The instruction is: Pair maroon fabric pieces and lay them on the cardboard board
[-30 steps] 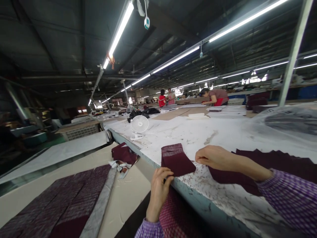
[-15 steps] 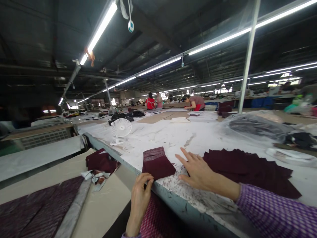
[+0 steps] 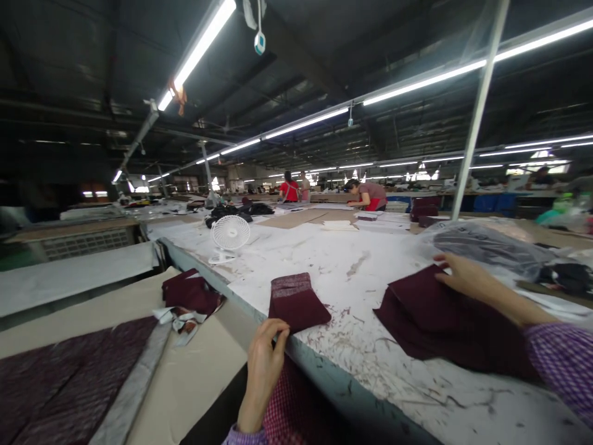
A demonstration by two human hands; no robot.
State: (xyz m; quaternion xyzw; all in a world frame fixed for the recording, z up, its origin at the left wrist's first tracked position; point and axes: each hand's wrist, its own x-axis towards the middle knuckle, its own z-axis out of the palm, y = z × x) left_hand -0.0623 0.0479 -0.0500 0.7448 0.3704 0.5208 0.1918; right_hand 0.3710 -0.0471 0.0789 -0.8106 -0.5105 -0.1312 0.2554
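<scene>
A small stack of maroon fabric pieces (image 3: 300, 306), with a speckled band across its far end, lies at the near edge of the white table. My left hand (image 3: 264, 368) pinches the near corner of that stack, thumb against forefinger. To the right is a larger pile of maroon cut fabric pieces (image 3: 430, 321). My right hand (image 3: 470, 281) grips the far edge of this pile's upper pieces, which are lifted and bent. The right thumb is partly hidden by the cloth.
A white clip fan (image 3: 230, 233) stands on the table's left edge. Behind the pile lies clear plastic wrapping (image 3: 486, 244). On a lower surface at left are maroon scraps (image 3: 189, 293) and speckled dark cloth (image 3: 78, 371). A person in red (image 3: 373, 194) leans over the table farther back.
My right hand has moved right and away from me, from open beside the pile to gripping its far edge. The fanned pieces are now bunched and raised. My left hand stays at its corner.
</scene>
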